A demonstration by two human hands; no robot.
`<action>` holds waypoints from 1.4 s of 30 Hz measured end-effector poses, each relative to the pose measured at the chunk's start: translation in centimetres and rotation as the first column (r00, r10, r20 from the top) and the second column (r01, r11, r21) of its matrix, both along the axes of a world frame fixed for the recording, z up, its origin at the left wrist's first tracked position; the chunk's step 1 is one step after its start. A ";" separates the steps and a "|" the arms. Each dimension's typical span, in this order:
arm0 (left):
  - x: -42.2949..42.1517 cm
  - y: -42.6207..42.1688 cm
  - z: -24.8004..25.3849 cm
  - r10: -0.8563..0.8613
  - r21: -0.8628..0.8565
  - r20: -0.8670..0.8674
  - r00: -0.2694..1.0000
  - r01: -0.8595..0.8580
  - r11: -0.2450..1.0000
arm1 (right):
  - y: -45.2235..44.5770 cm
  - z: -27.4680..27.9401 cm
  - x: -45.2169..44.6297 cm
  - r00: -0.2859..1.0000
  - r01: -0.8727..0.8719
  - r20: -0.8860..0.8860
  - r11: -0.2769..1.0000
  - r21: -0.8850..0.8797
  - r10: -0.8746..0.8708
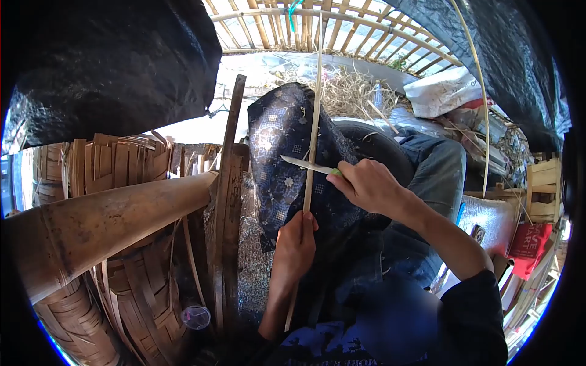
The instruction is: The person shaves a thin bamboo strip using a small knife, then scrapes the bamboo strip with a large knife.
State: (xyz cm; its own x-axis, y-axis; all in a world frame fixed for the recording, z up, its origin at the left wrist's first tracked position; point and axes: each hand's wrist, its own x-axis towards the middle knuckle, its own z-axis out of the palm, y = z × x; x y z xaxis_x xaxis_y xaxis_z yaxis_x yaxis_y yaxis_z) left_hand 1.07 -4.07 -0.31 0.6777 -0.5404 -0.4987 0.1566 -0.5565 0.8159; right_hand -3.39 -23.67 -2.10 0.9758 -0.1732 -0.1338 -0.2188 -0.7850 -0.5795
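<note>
Woven bamboo baskets stand at left beyond a thick bamboo pole, their contents hidden from this angle, with a clear round plastic container near the lower ones, its contents unclear. At center, the person's left hand grasps a long, pale bamboo strip, fingers and thumb pinched around it, above a patterned cloth. The strip is in one piece, its far length reaching toward a slatted bamboo frame; how much of it is finished or left cannot be told. A knife lies across it, the right hand's fingers closed on the green handle. Dry shavings litter the ground beyond, near a white sack, contents unseen; a red bag sits at far right, its contents likewise unclear.
</note>
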 end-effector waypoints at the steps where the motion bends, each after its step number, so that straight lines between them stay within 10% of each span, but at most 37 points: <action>1: -0.2 -0.1 0.0 -0.017 0.019 0.056 0.998 0.016 1.000 | -0.1 -0.1 -0.1 1.000 -0.016 -0.018 0.999 -0.033 0.016; 12: -0.5 0.0 -0.6 0.025 -0.030 0.095 0.995 -0.022 0.999 | -0.9 -2.5 1.0 0.997 0.077 0.014 0.989 -0.128 -0.076; 14: -0.2 0.4 -0.7 0.076 -0.047 -0.186 0.980 -0.086 0.995 | -2.2 -4.3 1.0 0.925 0.370 -0.107 0.799 0.474 -0.365; 15: -0.2 0.4 -0.7 0.083 -0.041 -0.181 0.980 -0.092 0.995 | -2.0 -3.5 0.9 0.927 0.363 -0.105 0.798 0.480 -0.359; 17: -0.3 0.3 -0.6 0.097 -0.053 -0.183 0.978 -0.109 0.993 | -1.2 -0.7 0.2 0.935 0.134 0.294 0.966 0.220 -0.197; 21: -0.4 0.1 -0.8 0.045 -0.052 -0.063 0.997 -0.048 0.997 | 0.6 1.3 -1.5 1.000 -0.019 -0.017 0.998 0.063 0.020; 33: -1.9 -0.1 -1.0 -0.151 0.112 0.420 0.895 0.113 0.987 | 0.7 -0.4 -0.4 0.997 0.049 -0.055 0.989 -0.140 -0.057; 36: -0.3 0.2 -0.6 -0.097 -0.001 0.322 0.942 0.103 0.995 | 0.4 -0.6 0.6 0.972 0.229 0.059 0.973 -0.006 -0.228; 38: 0.4 0.7 0.6 0.114 -0.127 -0.533 0.838 -0.213 0.969 | 0.0 0.2 1.3 0.973 0.212 0.050 0.960 0.183 -0.225; 40: 0.6 1.2 0.6 0.168 -0.174 -0.651 0.740 -0.361 0.916 | 0.6 0.7 1.6 0.977 0.183 0.036 0.909 0.375 -0.211; 42: 0.9 1.3 0.3 0.187 -0.214 -0.758 0.625 -0.509 0.834 | 1.3 0.8 1.0 0.995 0.073 0.049 0.978 0.195 -0.084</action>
